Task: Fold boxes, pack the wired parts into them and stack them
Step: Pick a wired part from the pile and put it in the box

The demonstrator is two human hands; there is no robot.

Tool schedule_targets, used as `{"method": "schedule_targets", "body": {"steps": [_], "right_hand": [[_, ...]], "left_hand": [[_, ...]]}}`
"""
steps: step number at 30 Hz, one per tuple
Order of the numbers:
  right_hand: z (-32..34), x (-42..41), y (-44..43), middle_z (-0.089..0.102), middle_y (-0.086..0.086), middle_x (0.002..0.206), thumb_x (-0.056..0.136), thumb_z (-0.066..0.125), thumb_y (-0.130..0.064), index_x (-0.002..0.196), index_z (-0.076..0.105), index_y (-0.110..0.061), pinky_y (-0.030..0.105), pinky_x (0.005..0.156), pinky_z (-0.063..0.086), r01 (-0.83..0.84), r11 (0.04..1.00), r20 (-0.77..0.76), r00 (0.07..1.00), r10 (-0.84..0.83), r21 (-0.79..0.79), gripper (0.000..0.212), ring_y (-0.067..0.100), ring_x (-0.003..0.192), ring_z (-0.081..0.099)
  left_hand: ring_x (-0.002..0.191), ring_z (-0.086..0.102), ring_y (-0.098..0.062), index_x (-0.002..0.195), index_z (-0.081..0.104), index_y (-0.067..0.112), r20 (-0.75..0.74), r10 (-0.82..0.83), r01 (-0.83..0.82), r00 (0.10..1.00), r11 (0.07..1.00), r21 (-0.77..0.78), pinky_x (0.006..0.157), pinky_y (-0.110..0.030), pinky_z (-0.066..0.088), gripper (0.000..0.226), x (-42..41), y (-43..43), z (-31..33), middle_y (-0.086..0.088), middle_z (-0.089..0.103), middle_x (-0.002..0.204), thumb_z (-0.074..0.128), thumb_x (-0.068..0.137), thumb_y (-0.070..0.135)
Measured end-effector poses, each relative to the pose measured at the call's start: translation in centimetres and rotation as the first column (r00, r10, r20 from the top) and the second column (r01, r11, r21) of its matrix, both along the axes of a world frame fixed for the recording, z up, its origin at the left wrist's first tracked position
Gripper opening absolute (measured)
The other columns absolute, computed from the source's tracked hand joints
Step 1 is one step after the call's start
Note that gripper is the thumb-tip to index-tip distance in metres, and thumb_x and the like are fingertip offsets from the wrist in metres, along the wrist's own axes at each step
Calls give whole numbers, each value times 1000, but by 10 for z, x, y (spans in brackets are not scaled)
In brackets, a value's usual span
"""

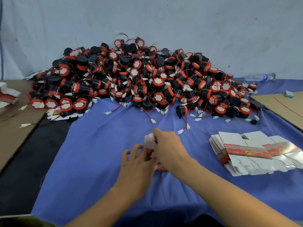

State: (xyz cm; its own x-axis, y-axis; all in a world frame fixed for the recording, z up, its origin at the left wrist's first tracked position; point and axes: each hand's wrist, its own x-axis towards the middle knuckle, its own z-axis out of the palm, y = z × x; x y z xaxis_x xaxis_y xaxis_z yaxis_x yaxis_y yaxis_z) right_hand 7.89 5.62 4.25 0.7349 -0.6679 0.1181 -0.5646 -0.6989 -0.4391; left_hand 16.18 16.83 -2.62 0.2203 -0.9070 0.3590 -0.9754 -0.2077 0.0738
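Observation:
A small white and red box (150,144) stands on the blue cloth (98,145) in the middle, held between both hands. My left hand (137,159) grips its near left side. My right hand (168,148) curls over its top and right side, fingers on the white flaps. Most of the box is hidden by the hands. A big heap of black and red wired parts (141,79) with white plugs lies behind. A pile of flat unfolded boxes (249,153) lies to the right.
Brown cardboard (14,128) covers the left, with some folded boxes (8,97) at its far edge. More cardboard (282,104) lies at the right. A plastic water bottle (260,77) lies by the wall. Loose plugs and wires (183,128) trail out of the heap.

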Motion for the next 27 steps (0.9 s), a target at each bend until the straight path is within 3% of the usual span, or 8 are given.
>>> {"method": "schedule_targets", "body": {"steps": [2,5,7,12,15,19,23,27], "right_hand": [[-4,2,6,45,3,84,86,51,-5,77,38,-18,27,50,27,-41,999,0,999,41,4,20,25,70,42],[-8,1,11,43,-2,85,92,50,-15,89,48,-17,28,55,23,-79,987,-33,997,75,-140,4,25,79,43],[-11,2,11,40,-2,84,92,51,-17,94,46,-21,29,58,22,-75,971,-65,996,62,-226,7,26,81,43],[-18,2,9,36,-3,78,89,47,-8,86,35,-20,26,48,19,5,998,32,999,-4,-56,18,22,65,39],[-23,1,11,46,-2,84,83,43,-11,80,39,-16,22,44,27,-10,999,80,997,7,39,7,11,61,41],[-33,4,17,61,-1,84,88,46,-15,87,55,-16,32,55,44,-11,1000,48,999,12,-15,9,22,69,52],[-37,11,15,59,-4,79,92,50,-17,90,53,-20,31,55,37,67,998,110,992,-69,20,5,20,74,54],[-34,17,17,54,-4,70,90,47,-17,85,49,-19,32,50,33,49,999,134,990,-51,17,6,20,65,47]], "left_hand": [[120,53,-34,109,58,42,-11,27,-27,1000,1000,7,85,-49,40,65,-1,4,-4,7,58,123,77,57,7],[125,50,-33,114,54,44,-32,45,-45,998,999,1,84,-49,42,67,-3,10,-7,8,55,133,80,61,11],[128,48,-33,114,54,43,-52,57,-57,997,998,-6,83,-49,45,61,-5,12,-8,8,56,134,83,66,18],[136,46,-35,116,64,44,-127,83,-86,988,996,-16,86,-45,48,46,-12,17,-15,6,52,146,80,79,21],[137,45,-39,113,68,40,-150,62,-68,987,997,-39,85,-46,50,40,-13,17,-19,2,50,149,79,82,18],[136,43,-42,115,70,31,-203,8,-33,979,992,-124,87,-52,50,37,-8,16,-29,-4,50,148,77,83,12],[142,22,-25,108,71,25,-168,-132,79,977,954,-289,102,-48,45,31,-3,13,-41,-3,43,145,66,87,4],[144,23,-41,114,69,27,-284,-103,38,953,973,-226,104,-49,46,32,-1,14,-51,-6,26,159,67,90,7]]}}
